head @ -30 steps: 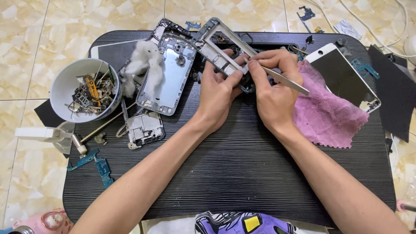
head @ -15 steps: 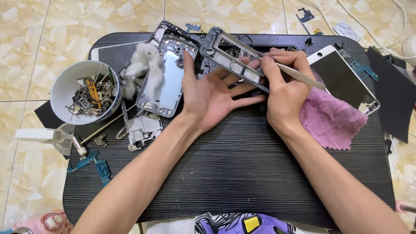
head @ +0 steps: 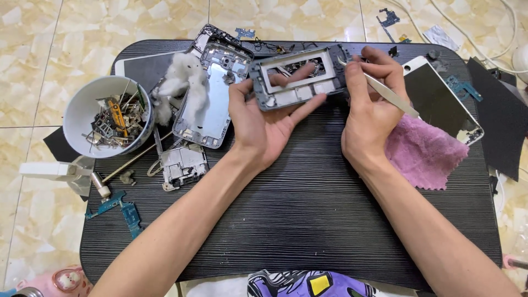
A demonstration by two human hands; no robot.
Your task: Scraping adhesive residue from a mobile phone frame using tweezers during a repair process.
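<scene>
left hand (head: 264, 118) has the phone frame (head: 300, 77) up off the black tabletop (head: 308, 220), palm open under it, thumb hooked on the near left edge and fingers showing through the big cut-out in the middle. right hand (head: 368, 104) is pinched shut around steel tweezers (head: 385, 91), tips set right at the frame's right end, handle slanting back over the knuckles toward the pink cloth (head: 423, 154). the frame looks well stripped already: window bare, just a few small bits along its rim, and what the tips are on is too small to tell. lots already pulled apart around it: a silver back shell (head: 212, 104) with a tuft of cotton (head: 179, 88) on it, a small metal module (head: 184, 165) below that, a white bowl (head: 77, 110) full of screws and scraps at the left, blue flex pieces (head: 124, 209) near the edge, and a screen (head: 440, 99) lying by the cloth. i'd judge it late in the teardown, with only fine picking left on this frame.
</scene>
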